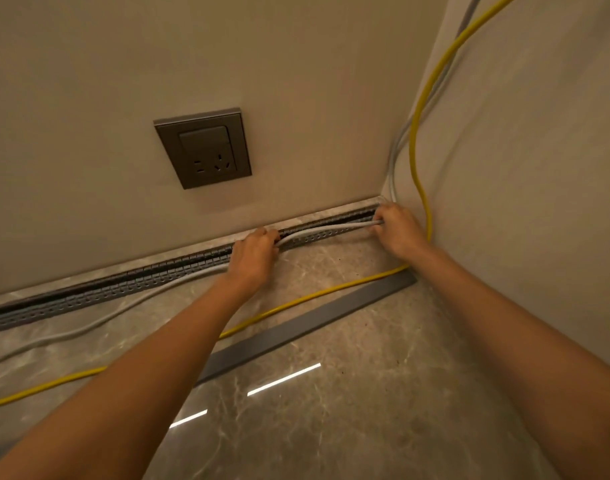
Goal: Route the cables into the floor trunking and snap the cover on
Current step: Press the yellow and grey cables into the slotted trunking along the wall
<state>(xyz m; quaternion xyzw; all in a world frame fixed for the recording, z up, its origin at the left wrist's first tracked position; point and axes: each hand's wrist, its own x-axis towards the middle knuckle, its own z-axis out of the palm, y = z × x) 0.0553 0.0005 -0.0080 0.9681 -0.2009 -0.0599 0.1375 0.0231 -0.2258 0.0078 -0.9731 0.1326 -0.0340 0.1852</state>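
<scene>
A grey slotted floor trunking (130,282) runs open along the foot of the back wall into the right corner. A grey cable (317,231) comes down the corner and lies in the trunking between my hands. My left hand (253,252) grips it at the trunking's middle; my right hand (397,228) grips it near the corner. Left of my left hand the grey cable leaves the channel and trails over the floor. A yellow cable (317,295) hangs down the right wall and lies loose on the floor. The flat grey cover (314,329) lies on the floor beside it.
A brown wall socket (203,151) sits on the back wall above the trunking. The floor is glossy marble tile (383,393). The right wall (539,168) closes off the corner close to my right hand.
</scene>
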